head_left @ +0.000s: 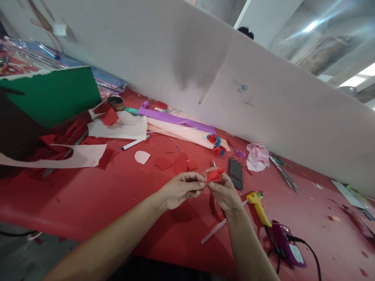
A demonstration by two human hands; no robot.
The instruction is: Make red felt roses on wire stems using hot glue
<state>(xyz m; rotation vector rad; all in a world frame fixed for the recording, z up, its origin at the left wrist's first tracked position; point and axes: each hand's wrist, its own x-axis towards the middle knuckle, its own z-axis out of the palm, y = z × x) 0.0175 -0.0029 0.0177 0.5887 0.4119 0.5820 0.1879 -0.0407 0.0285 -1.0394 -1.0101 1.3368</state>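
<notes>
Between my two hands, above the red table, is a small red paper flower (215, 175) with folded petals. My right hand (224, 192) is closed around its base. The fingertips of my left hand (184, 189) pinch the flower's left edge. Just beyond my hands lie loose red petal pieces (181, 164) and a pale pink petal cutout (142, 157). A roll of red tape (216, 208) is partly hidden beneath my right hand. Two finished red flowers with blue edges (213, 139) rest further back.
A yellow glue gun (258, 205) with a glue stick, a purple corded box (288, 246) and a dark phone (236, 173) lie to the right. Scissors (283, 171) sit near the white partition (164, 50). Paper rolls (181, 132), a marker (134, 143) and a green box (64, 93) stand left and back.
</notes>
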